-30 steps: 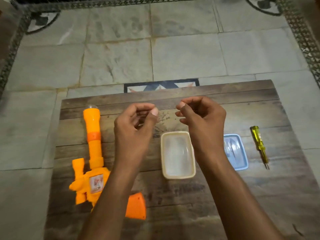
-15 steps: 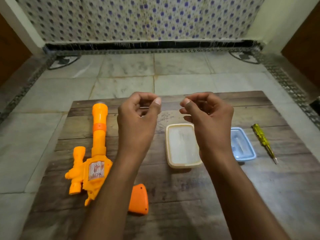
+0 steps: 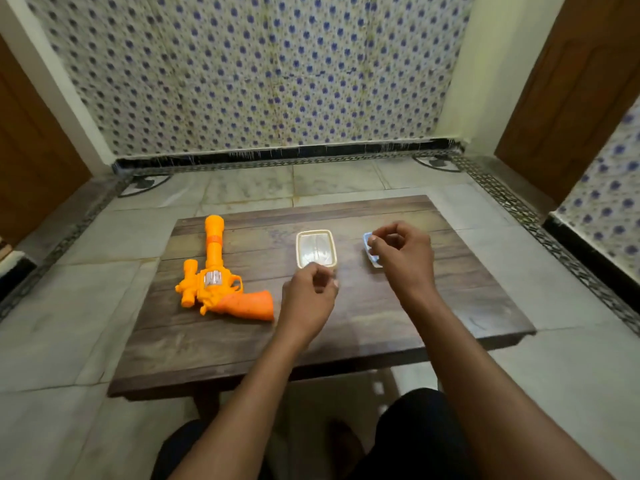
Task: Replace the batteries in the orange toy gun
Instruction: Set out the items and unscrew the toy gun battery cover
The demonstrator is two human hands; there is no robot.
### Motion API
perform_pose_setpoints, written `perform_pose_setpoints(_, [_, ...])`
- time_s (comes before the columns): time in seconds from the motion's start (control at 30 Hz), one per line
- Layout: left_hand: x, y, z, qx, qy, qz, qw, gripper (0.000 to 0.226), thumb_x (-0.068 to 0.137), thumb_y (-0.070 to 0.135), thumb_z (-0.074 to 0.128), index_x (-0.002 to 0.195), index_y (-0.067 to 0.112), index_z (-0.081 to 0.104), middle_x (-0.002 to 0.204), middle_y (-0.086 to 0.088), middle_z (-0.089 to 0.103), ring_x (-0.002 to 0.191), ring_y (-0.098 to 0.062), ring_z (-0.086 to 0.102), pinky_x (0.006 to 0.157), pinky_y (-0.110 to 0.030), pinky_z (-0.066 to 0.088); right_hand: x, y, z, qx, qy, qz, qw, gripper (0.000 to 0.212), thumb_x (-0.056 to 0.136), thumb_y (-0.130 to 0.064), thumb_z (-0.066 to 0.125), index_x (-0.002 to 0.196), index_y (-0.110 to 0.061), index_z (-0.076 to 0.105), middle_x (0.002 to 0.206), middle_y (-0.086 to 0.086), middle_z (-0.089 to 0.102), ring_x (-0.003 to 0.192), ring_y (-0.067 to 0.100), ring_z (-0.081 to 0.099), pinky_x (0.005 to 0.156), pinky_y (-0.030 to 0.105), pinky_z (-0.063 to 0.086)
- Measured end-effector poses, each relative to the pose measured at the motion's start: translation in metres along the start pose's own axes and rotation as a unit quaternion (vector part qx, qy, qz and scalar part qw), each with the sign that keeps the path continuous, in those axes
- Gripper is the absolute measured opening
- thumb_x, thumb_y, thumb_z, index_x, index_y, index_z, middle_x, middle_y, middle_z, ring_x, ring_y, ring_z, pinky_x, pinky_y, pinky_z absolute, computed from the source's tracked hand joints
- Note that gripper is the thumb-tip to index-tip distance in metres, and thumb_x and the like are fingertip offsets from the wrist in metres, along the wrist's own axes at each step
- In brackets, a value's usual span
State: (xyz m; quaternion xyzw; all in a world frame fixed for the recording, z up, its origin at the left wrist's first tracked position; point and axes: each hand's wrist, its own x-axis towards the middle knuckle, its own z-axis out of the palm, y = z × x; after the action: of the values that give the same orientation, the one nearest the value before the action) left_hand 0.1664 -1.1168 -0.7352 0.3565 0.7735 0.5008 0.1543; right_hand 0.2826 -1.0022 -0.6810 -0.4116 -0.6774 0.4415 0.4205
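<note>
An orange toy gun lies flat on the left part of a low wooden worktop, barrel pointing away from the person, grip toward the centre, untouched. A silvery label on its body is too small to read; no brand or writing can be made out anywhere. Just right of it, the left hand hovers over the worktop with fingers curled in toward the thumb, apparently holding nothing, though the blur leaves that uncertain. Beyond it sits a cream tray. Farther right, the right hand hangs above a small blue tray, fingers curled and thumb tip meeting them; whether it pinches anything cannot be told. The job appears barely begun. A sound start would be to bring the gun close, find its battery cover and use a tray to keep any screw from rolling off.
</note>
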Motion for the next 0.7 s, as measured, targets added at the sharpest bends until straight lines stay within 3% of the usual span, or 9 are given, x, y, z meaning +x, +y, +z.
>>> perform_pose_setpoints(0.2, [-0.009,-0.028,0.034,0.133,-0.064,0.034,0.988,0.031,0.094,0.023,0.066,0.124,0.019,0.067,0.126,0.002,0.068,0.116,-0.015,0.062,0.096,-0.026,0.047,0.027,0.059,-0.043,-0.103,0.041,0.042,0.993,0.005,0.086,-0.012,0.069,0.086,-0.015,0.073,0.076,-0.004,0.069,0.077,0.014,0.066,0.068,0.022,0.043])
perform_pose_setpoints(0.37, [-0.002,-0.061,0.050,0.196,-0.078,0.072,0.975,0.040,0.094,0.026,0.067,0.133,0.015,0.063,0.145,-0.001,0.058,0.133,-0.019,0.053,0.113,-0.035,0.041,0.070,0.104,-0.050,-0.180,0.040,0.066,0.981,0.017,0.084,-0.005,0.060,0.094,-0.010,0.073,0.084,0.007,0.069,0.087,0.024,0.063,0.075,0.025,0.040])
perform_pose_setpoints(0.53, [-0.002,-0.079,0.057,0.200,-0.045,0.102,0.973,0.036,0.095,0.025,0.068,0.129,0.015,0.068,0.149,0.003,0.056,0.139,-0.016,0.048,0.118,-0.034,0.036,0.119,0.137,-0.040,-0.242,0.020,0.065,0.968,0.016,0.083,-0.011,0.066,0.098,-0.010,0.071,0.096,0.012,0.070,0.096,0.028,0.062,0.084,0.033,0.050])
perform_pose_setpoints(0.7, [-0.001,-0.082,0.060,0.193,-0.030,0.110,0.975,0.034,0.095,0.024,0.069,0.128,0.016,0.069,0.147,0.005,0.057,0.138,-0.013,0.049,0.117,-0.033,0.037,0.136,0.143,-0.030,-0.338,-0.033,0.069,0.938,0.006,0.082,-0.006,0.064,0.080,-0.007,0.058,0.090,0.017,0.064,0.081,0.037,0.061,0.066,0.035,0.047])
